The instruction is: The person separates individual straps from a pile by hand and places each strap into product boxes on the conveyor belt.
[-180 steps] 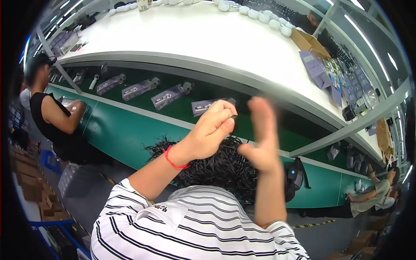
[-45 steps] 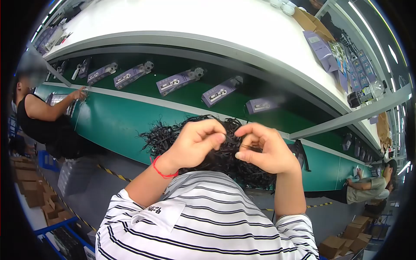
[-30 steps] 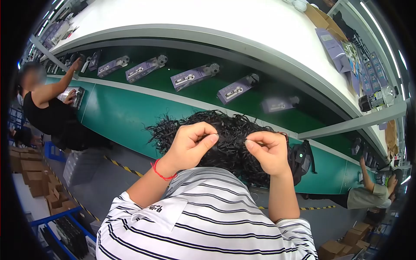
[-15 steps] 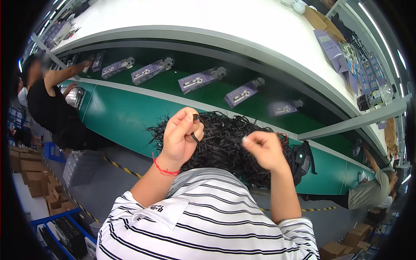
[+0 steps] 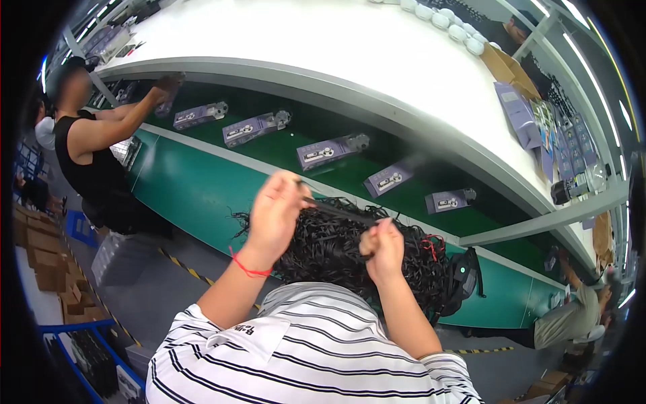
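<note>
A black strap [image 5: 341, 213] stretches between my two hands, above a big heap of black straps [image 5: 323, 252] on the green bench. My left hand [image 5: 271, 214], with a red string on its wrist, has its fingers closed on one end of the strap. Lower and to the right, my right hand [image 5: 385, 248] is closed around the other end. Both hands are slightly blurred, so the strap's ends are hidden in the fingers.
Several purple boxes [image 5: 333, 151] lie along the dark green belt beyond the bench. A black bag [image 5: 464, 279] sits right of the heap. One person [image 5: 101, 148] works at the far left, another [image 5: 572, 313] at the right. A grey post [image 5: 538, 219] slants at right.
My right hand has moved left and down and now holds the strap's other end. The strap, formerly hanging curled from my left hand, is drawn out straight. The boxes appear shifted in view.
</note>
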The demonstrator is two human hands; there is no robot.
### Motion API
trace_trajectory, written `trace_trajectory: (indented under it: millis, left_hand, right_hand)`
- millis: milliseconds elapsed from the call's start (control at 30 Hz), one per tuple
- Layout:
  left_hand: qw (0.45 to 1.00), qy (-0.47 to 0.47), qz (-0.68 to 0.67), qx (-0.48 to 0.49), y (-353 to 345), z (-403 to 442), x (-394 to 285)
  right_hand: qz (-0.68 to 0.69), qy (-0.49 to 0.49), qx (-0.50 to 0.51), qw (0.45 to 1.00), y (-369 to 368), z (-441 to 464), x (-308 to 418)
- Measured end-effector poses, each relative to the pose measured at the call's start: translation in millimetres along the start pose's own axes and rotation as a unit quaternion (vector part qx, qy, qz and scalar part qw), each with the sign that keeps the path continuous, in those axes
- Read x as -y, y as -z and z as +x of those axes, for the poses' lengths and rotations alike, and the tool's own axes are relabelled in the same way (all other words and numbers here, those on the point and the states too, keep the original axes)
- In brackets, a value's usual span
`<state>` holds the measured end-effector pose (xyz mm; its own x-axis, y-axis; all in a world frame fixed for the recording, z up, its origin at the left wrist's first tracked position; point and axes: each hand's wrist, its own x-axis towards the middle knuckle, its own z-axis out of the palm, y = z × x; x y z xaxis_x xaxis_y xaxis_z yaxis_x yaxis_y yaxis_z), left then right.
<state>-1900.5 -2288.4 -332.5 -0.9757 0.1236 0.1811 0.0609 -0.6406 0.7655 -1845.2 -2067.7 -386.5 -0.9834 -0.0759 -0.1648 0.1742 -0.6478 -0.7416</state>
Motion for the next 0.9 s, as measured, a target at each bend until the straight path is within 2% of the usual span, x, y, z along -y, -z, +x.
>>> trace_trajectory:
  millis: [33, 100, 133, 167, 200, 267, 300, 367, 433, 500, 567, 633, 700, 900]
  left_hand:
    - [0.995, 0.002, 0.101, -0.017, 10, -6, 11]
    - [0.963, 0.046, 0.262, 0.033, 13, -19, 33]
    - [0.922, -0.058, 0.373, 0.084, 14, -15, 51]
    - [0.857, -0.157, 0.473, 0.132, 18, -8, 66]
    - [0.858, -0.155, 0.471, 0.131, 27, -3, 79]
    - [0.769, -0.198, 0.587, 0.156, 41, 5, 99]
    - [0.718, -0.217, 0.639, 0.17, 50, 12, 107]
    - [0.737, -0.193, 0.628, 0.162, 58, 13, 112]
    - [0.764, -0.147, 0.612, 0.14, 63, 10, 114]
    - [0.788, -0.123, 0.591, 0.12, 84, 5, 120]
    - [0.81, -0.094, 0.57, 0.103, 115, -4, 132]
    - [0.843, -0.01, 0.536, 0.039, 146, -16, 147]
    - [0.844, 0.003, 0.536, 0.018, 173, -24, 152]
    - [0.849, 0.077, 0.52, -0.06, 214, -30, 170]
  right_hand:
    - [-0.002, -0.003, -0.001, 1.0, -4, 7, -5]
    - [0.123, -0.002, -0.169, 0.978, -44, 35, -11]
    - [0.184, -0.001, -0.25, 0.951, -57, 47, -15]
    - [0.181, -0.002, -0.253, 0.951, -66, 59, -21]
    - [0.181, -0.036, -0.279, 0.942, -74, 73, -28]
    - [0.182, -0.103, -0.332, 0.92, -80, 97, -38]
    - [0.179, -0.102, -0.337, 0.919, -61, 117, -46]
    - [0.183, -0.085, -0.273, 0.941, 19, 164, -68]
    - [0.252, -0.044, -0.132, 0.958, 73, 226, -53]
    - [0.232, -0.031, -0.05, 0.971, 115, 286, -32]
    - [0.151, 0.046, -0.117, 0.98, 138, 347, -23]
    - [0.093, 0.129, -0.149, 0.976, 143, 400, -25]
    - [0.059, 0.126, -0.145, 0.98, 127, 402, -37]
    - [-0.15, 0.114, -0.152, 0.97, 164, 423, -80]
